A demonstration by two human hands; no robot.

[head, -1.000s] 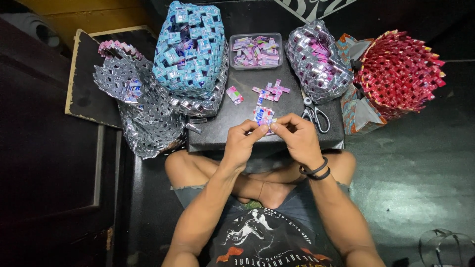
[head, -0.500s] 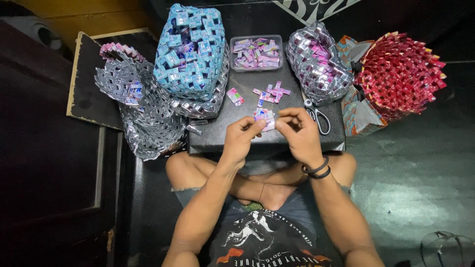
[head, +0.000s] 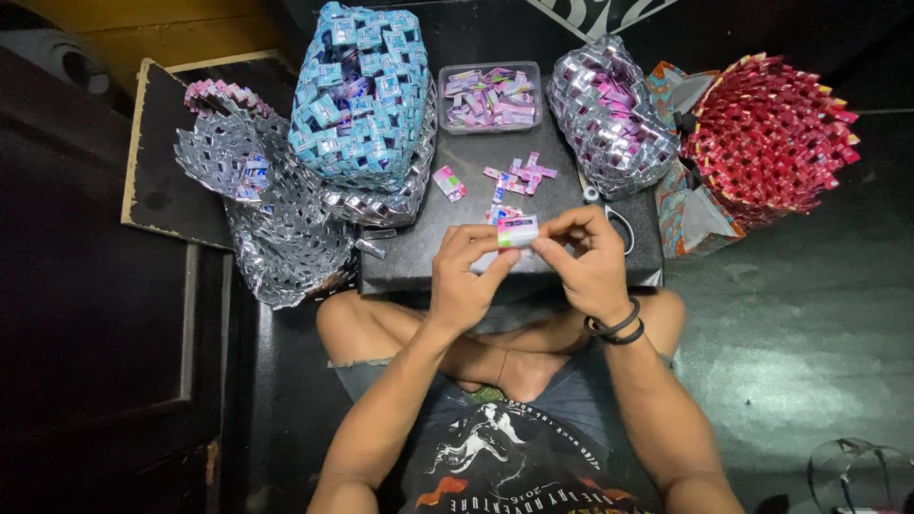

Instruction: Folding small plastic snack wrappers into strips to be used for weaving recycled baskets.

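Folded wrapper strip (head: pixel 517 231) sits pinched between my left hand (head: pixel 464 282) and right hand (head: pixel 592 266), both fingertips tight on it, just above the black box (head: pixel 419 257). Behind it, a clear tub (head: pixel 490 97) full of pink folded pieces, with a blue woven bag (head: pixel 359 93) beside it.

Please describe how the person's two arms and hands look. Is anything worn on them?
Both arms are bare up to the elbows and beyond; no sleeves reach them and no gloves cover the left hand or the right hand. The right wrist carries dark bands, thin and round, seemingly two. I see no rings or watch, and the left wrist has nothing on it.
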